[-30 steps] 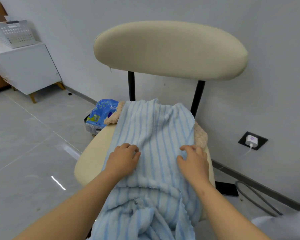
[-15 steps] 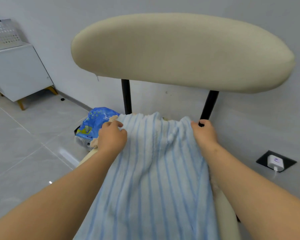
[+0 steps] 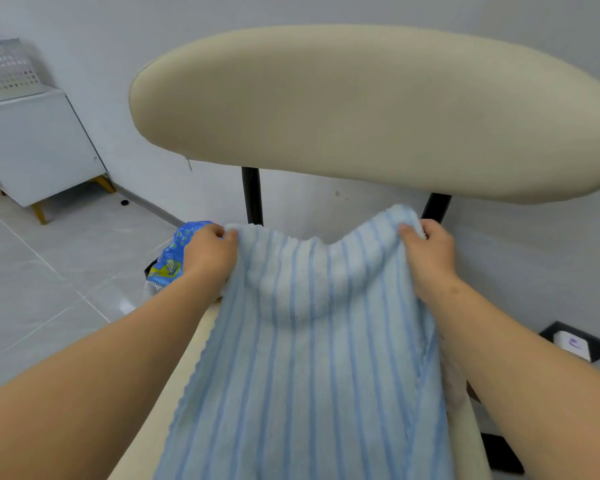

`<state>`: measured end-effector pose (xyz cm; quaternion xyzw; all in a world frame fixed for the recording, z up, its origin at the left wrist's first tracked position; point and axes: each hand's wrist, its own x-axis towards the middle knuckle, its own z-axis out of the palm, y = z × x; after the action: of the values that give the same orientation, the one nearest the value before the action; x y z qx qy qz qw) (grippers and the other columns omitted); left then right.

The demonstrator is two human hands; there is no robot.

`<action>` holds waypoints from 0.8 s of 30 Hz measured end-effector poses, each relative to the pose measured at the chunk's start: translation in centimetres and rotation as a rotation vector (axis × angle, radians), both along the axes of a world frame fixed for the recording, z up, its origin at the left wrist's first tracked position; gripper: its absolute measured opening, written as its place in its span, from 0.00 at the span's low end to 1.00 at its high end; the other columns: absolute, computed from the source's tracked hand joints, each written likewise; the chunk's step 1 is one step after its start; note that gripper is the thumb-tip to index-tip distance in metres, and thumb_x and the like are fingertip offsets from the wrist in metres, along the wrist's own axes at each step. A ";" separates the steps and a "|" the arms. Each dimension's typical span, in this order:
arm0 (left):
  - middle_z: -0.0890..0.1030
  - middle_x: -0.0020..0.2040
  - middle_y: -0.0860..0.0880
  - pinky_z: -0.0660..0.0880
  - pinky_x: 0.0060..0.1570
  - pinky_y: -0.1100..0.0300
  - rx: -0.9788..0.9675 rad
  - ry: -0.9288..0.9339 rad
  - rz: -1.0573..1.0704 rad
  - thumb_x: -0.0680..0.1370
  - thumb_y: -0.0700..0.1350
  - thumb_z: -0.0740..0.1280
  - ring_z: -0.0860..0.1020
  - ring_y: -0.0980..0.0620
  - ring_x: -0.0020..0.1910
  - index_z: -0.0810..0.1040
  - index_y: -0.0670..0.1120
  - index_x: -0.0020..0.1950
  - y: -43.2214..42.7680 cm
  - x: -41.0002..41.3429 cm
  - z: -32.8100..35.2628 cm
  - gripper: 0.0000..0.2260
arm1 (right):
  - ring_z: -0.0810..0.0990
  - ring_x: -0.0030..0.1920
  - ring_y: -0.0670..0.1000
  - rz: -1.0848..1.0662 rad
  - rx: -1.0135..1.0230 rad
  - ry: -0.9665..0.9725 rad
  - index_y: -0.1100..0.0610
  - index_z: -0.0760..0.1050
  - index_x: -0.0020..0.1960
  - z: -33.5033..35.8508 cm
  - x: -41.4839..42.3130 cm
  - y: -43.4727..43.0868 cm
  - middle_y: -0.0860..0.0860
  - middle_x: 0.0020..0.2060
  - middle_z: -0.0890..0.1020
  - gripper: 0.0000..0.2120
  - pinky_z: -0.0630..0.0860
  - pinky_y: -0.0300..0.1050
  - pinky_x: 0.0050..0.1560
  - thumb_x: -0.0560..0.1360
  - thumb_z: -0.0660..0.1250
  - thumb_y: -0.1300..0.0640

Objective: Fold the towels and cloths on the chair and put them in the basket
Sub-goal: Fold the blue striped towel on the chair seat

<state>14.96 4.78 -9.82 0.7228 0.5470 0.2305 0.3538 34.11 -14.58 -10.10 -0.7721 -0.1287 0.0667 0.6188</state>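
Note:
A light blue striped towel [image 3: 309,368] lies lengthwise over the seat of a cream chair [image 3: 378,109]. My left hand [image 3: 210,256] pinches the towel's far left corner and my right hand [image 3: 428,252] pinches its far right corner, both raised a little above the seat below the backrest. The far edge sags between my hands. A beige cloth [image 3: 452,382] peeks out under the towel's right side. The white perforated basket [image 3: 6,69] stands on a white cabinet at the far left.
The white cabinet [image 3: 35,150] stands against the wall on the left. A blue plastic packet [image 3: 170,258] lies on the tiled floor beside the chair. A wall socket with a white plug [image 3: 574,344] sits low on the right.
My hands went from the middle of the towel to its far corners and lifted them off the seat. The view came closer to the chair.

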 end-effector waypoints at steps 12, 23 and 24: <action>0.68 0.67 0.42 0.65 0.63 0.49 0.142 0.329 -0.193 0.76 0.45 0.64 0.66 0.40 0.66 0.66 0.47 0.70 -2.8 -1.9 -1.3 0.22 | 0.66 0.66 0.61 0.005 -0.697 -0.093 0.53 0.66 0.69 -0.6 -3.4 -2.8 0.58 0.66 0.69 0.23 0.63 0.52 0.65 0.75 0.62 0.56; 0.75 0.55 0.48 0.66 0.55 0.59 0.268 0.323 -0.591 0.79 0.47 0.62 0.71 0.47 0.58 0.78 0.50 0.56 -17.1 -12.1 -2.6 0.09 | 0.74 0.55 0.56 0.324 -0.736 -0.323 0.51 0.79 0.51 -2.4 -19.9 -11.7 0.50 0.48 0.80 0.08 0.68 0.46 0.51 0.74 0.63 0.56; 0.75 0.56 0.49 0.66 0.55 0.59 0.260 0.338 -0.589 0.79 0.47 0.61 0.71 0.48 0.58 0.78 0.50 0.57 -17.9 -13.2 -2.7 0.09 | 0.73 0.57 0.54 0.339 -0.801 -0.319 0.49 0.78 0.53 -2.6 -21.0 -12.8 0.49 0.51 0.79 0.10 0.67 0.45 0.53 0.75 0.62 0.54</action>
<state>1.80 -13.14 -12.55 0.9162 0.3322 0.0636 0.2149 13.13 -27.38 -12.66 -0.9189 -0.3110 0.0917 0.2247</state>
